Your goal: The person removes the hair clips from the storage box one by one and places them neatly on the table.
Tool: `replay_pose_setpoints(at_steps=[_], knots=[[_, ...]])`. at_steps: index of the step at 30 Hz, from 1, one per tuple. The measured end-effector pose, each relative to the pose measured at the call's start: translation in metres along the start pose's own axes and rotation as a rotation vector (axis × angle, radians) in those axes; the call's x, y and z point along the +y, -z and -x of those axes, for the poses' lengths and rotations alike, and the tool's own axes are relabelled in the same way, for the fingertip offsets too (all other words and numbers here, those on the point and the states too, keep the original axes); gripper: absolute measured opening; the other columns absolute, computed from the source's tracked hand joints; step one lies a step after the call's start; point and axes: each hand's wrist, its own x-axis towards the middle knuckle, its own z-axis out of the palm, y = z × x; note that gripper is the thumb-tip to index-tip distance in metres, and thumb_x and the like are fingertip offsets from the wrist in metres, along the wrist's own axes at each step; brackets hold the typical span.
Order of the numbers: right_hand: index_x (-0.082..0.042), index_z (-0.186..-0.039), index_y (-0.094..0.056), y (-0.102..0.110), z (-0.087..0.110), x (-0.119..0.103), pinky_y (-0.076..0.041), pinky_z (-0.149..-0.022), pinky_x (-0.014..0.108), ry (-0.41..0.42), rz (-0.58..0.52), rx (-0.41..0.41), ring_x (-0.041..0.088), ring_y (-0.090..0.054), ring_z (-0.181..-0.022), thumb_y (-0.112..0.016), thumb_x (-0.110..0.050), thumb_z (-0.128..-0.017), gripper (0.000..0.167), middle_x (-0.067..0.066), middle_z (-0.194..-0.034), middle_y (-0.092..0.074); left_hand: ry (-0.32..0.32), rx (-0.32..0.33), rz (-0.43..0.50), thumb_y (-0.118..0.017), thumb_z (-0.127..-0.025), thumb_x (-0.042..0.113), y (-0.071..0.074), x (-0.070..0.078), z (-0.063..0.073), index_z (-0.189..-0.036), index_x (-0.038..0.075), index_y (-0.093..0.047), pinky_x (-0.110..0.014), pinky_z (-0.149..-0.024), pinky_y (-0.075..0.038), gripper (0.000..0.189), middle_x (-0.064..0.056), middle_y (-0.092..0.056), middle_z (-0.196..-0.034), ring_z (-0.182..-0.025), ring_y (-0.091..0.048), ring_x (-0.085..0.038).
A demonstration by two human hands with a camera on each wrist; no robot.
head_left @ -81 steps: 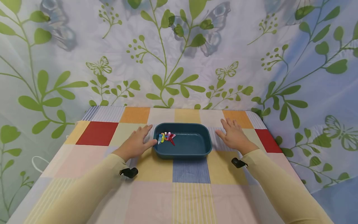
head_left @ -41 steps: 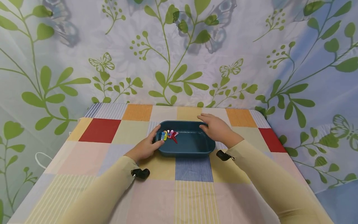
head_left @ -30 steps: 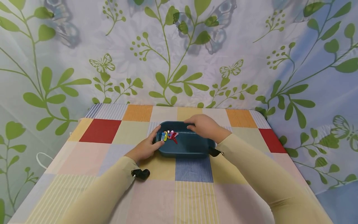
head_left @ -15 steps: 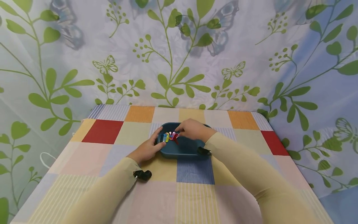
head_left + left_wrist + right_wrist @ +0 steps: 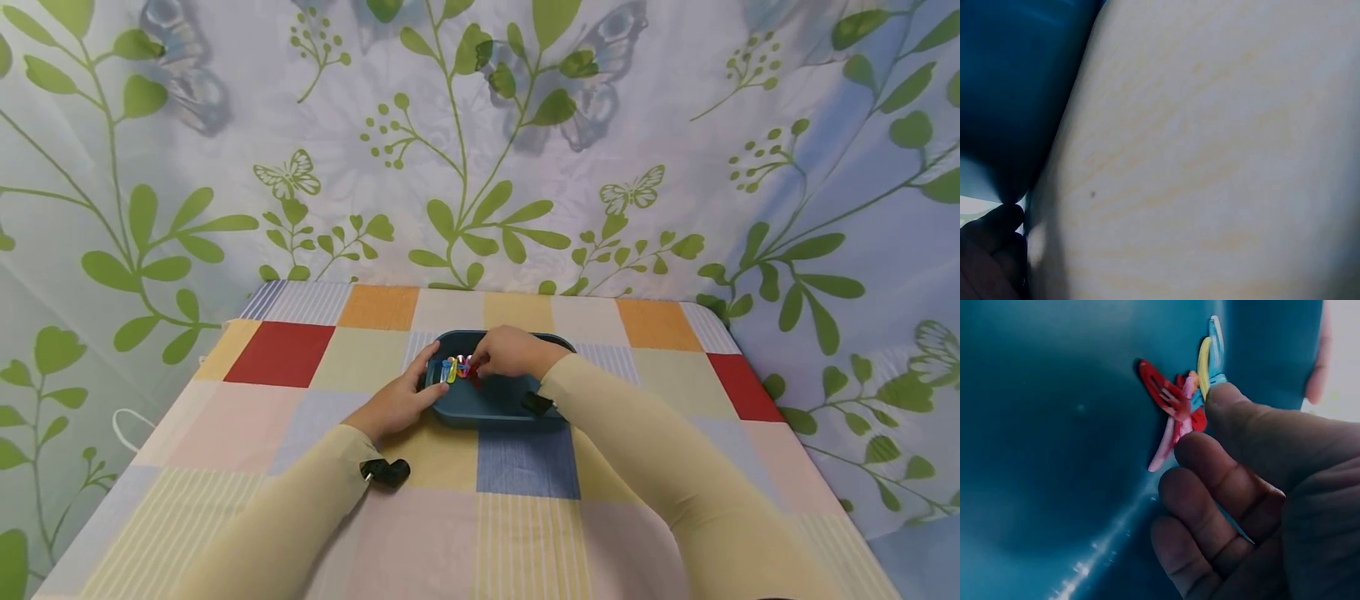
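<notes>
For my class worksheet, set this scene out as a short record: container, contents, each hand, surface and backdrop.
Container: blue tray
Contents: clips in red, yellow, pink and blue, clustered toward its left end
Left hand: touching the tray's left end
Right hand: inside the tray, at the clips; whether it grips one is unclear
Surface: patchwork cloth
Backdrop: leaf-and-butterfly curtain

From where I stand, I can't read any words, numbers or signs, not at the top of the frame, not in the middle and not at the bottom.
</notes>
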Motion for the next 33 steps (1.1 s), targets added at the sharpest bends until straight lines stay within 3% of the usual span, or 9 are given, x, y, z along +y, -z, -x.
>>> replay_pose_setpoints(at_steps=[13,22,33], knots=[[-0.014,-0.124,-0.079,-0.024,-0.018,0.011,-0.057,-0.085,0.029,0.031,-0.045,-0.017,0.005,-0.066,-0.083,-0.080,-0.025,-0.095,0.031,-0.003,-0.101,-0.080,0.011,0.002,0.012,-0.060,-0.104,0.050,-0.001,-0.002,-0.001,-0.166,0.052,-0.012,-0.068,-0.123,-0.028,0.078,-0.019,-0.035,-0.169,-0.154,-0.039,-0.042],[-0.012,-0.124,-0.079,-0.025,-0.014,0.013,-0.044,-0.067,0.023,0.006,-0.125,-0.016,0.007,-0.053,-0.068,-0.080,-0.022,-0.095,0.030,-0.006,-0.078,-0.069,0.011,0.001,0.027,-0.060,-0.103,0.052,0.001,0.001,0.000,-0.165,0.053,-0.014,-0.067,-0.124,-0.029,0.077,-0.018,-0.037,-0.169,-0.153,-0.041,-0.040],[-0.015,-0.129,-0.077,-0.030,-0.014,0.024,-0.047,-0.068,0.022,0.044,-0.200,-0.013,0.005,-0.056,-0.072,-0.083,-0.022,-0.092,0.039,-0.007,-0.084,-0.071,0.001,0.004,0.022,-0.059,-0.104,0.051,0.001,0.000,-0.001,-0.166,0.052,-0.013,-0.067,-0.125,-0.026,0.078,-0.018,-0.033,-0.170,-0.157,-0.034,-0.040]])
